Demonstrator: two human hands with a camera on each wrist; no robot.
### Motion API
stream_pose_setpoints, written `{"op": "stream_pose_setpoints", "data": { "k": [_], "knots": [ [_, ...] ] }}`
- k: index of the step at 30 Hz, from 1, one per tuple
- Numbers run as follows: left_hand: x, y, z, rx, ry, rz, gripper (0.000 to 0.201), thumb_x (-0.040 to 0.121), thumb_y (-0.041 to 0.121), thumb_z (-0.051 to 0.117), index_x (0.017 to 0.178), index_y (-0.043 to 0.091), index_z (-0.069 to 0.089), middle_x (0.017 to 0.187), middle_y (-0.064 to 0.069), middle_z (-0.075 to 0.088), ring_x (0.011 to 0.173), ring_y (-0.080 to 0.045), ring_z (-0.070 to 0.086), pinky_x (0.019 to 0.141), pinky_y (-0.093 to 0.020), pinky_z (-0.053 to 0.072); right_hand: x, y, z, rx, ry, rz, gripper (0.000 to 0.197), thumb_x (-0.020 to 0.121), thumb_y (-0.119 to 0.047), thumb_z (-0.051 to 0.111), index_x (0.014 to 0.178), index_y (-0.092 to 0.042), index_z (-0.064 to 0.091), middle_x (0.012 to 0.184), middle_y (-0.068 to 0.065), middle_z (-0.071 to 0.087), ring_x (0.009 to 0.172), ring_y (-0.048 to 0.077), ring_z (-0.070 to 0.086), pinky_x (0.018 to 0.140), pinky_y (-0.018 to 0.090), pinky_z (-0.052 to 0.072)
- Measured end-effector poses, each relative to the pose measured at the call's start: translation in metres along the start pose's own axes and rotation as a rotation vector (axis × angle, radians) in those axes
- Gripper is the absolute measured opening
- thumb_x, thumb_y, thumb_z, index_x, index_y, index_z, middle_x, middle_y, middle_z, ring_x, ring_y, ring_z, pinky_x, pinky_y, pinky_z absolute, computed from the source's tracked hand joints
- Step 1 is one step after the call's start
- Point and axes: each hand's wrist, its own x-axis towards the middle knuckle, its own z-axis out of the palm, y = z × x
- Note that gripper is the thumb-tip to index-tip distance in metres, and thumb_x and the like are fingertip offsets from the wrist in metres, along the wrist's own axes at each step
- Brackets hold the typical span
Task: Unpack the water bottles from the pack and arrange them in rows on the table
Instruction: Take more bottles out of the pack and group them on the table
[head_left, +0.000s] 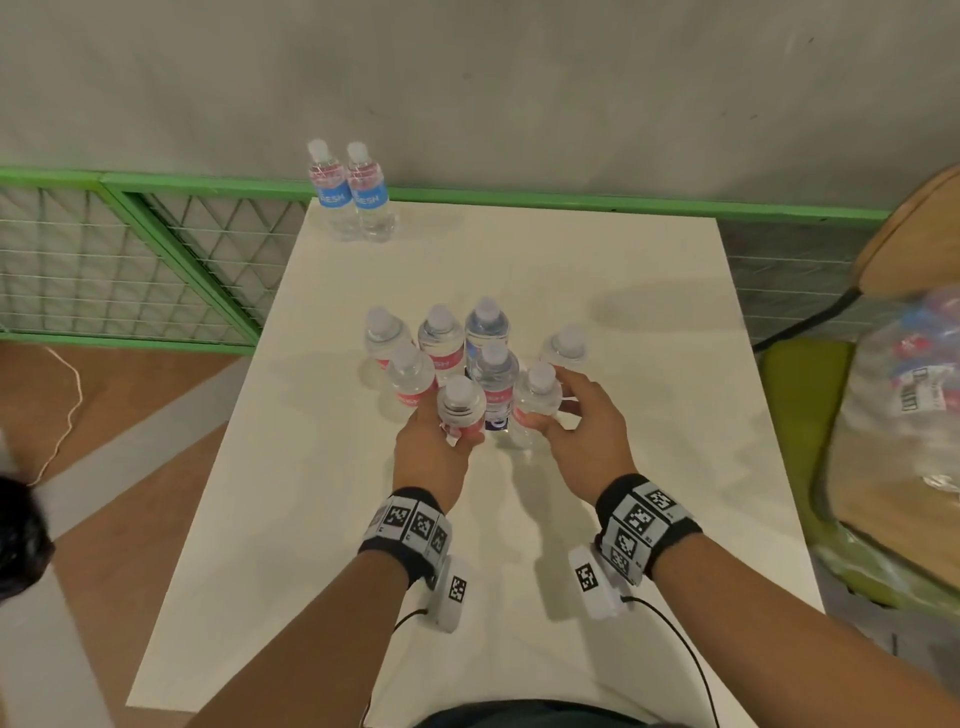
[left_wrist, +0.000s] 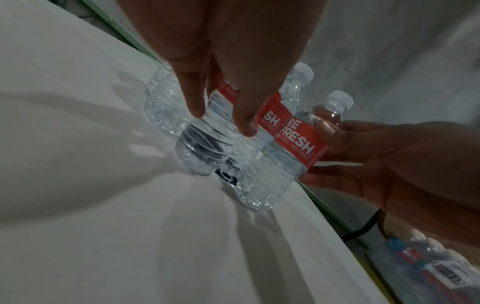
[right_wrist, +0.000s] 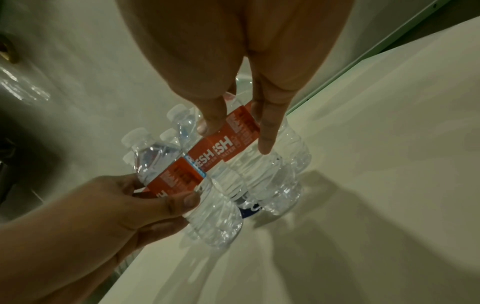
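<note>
Several small clear water bottles (head_left: 441, 343) with white caps stand clustered mid-table (head_left: 649, 467). My left hand (head_left: 434, 441) grips a red-labelled bottle (head_left: 460, 408) at the cluster's near edge; in the left wrist view my thumb and fingers (left_wrist: 245, 121) curl round this bottle (left_wrist: 202, 148). My right hand (head_left: 574, 415) grips the red-labelled bottle (head_left: 536, 397) just to the right, with its fingers (right_wrist: 267, 142) on the bottle's (right_wrist: 272, 181) label. Both bottles are upright. Two blue-labelled bottles (head_left: 353, 195) stand side by side at the table's far left corner.
A plastic-wrapped pack (head_left: 906, 379) of bottles lies on a wooden chair (head_left: 914, 244) to the right of the table. A green mesh fence (head_left: 156, 260) and a grey wall run behind. A white cable (head_left: 67, 415) lies on the floor at left.
</note>
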Motion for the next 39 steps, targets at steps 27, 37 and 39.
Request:
{"op": "stream_pose_setpoints", "data": {
  "k": [27, 37, 39],
  "knots": [
    [-0.102, 0.013, 0.024, -0.044, -0.049, -0.055, 0.053, 0.083, 0.006, 0.069, 0.125, 0.027, 0.045, 0.124, 0.008, 0.033, 0.101, -0.007, 0.056, 0.084, -0.023, 0.048, -0.071, 0.066, -0.115, -0.168, -0.29, 0.123, 0.025, 0.09, -0.019, 0.065, 0.104, -0.04, 0.066, 0.082, -0.013, 0.068, 0.076, 0.001, 0.064, 0.075, 0.014, 0.049],
    [-0.14, 0.115, 0.17, 0.15, -0.855, 0.248, 0.019, 0.09, 0.017, 0.054, 0.095, 0.034, 0.062, 0.09, 0.01, 0.065, 0.071, -0.001, 0.057, 0.069, -0.017, 0.049, -0.142, 0.165, -0.298, -0.225, 0.096, 0.468, 0.019, 0.089, -0.012, 0.064, 0.102, -0.026, 0.069, 0.09, -0.011, 0.07, 0.09, 0.009, 0.065, 0.071, 0.011, 0.045],
    [-0.148, 0.144, 0.211, 0.205, -0.95, 0.351, 0.023, 0.089, 0.017, 0.055, 0.103, 0.035, 0.06, 0.097, 0.014, 0.061, 0.076, -0.001, 0.056, 0.073, -0.013, 0.046, -0.142, 0.18, -0.328, -0.247, 0.236, 0.495, 0.027, 0.088, -0.01, 0.065, 0.109, -0.027, 0.063, 0.092, -0.008, 0.068, 0.09, 0.013, 0.065, 0.07, 0.013, 0.046]
  ]
}}
